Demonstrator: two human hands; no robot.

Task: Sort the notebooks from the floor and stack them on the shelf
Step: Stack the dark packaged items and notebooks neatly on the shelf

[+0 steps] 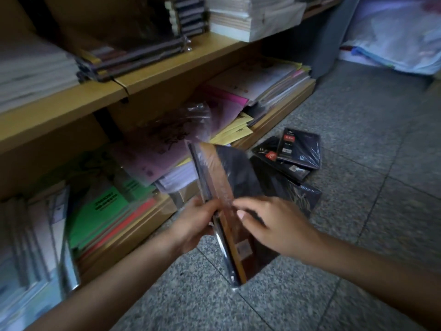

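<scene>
Shrink-wrapped and glossy, the bundle of notebooks I am holding stands on edge between my hands, its long axis running from near me, low over the floor, up and away toward the shelf, so I see mostly its spines and edges: a dark cover on the left, a brown one in the middle, a black cover fanned open to the right. My left hand is closed around the bundle from the left, thumb pressed on the brown edge. My right hand lies on the black cover just to the right of that grip, fingers spread and loose, clamping nothing. A small label sits low on the brown edge, too blurred to read. Beyond my right hand, more wrapped dark notebooks lie overlapping on the grey speckled floor; the top one carries a red tag with pale figures I cannot make out. To the left of the grip, the lowest level of the wooden shelf holds green booklets, a purple pad and yellow sheets; their print is illegible. Above, dark bound books and white paper stacks rest on the upper board.
</scene>
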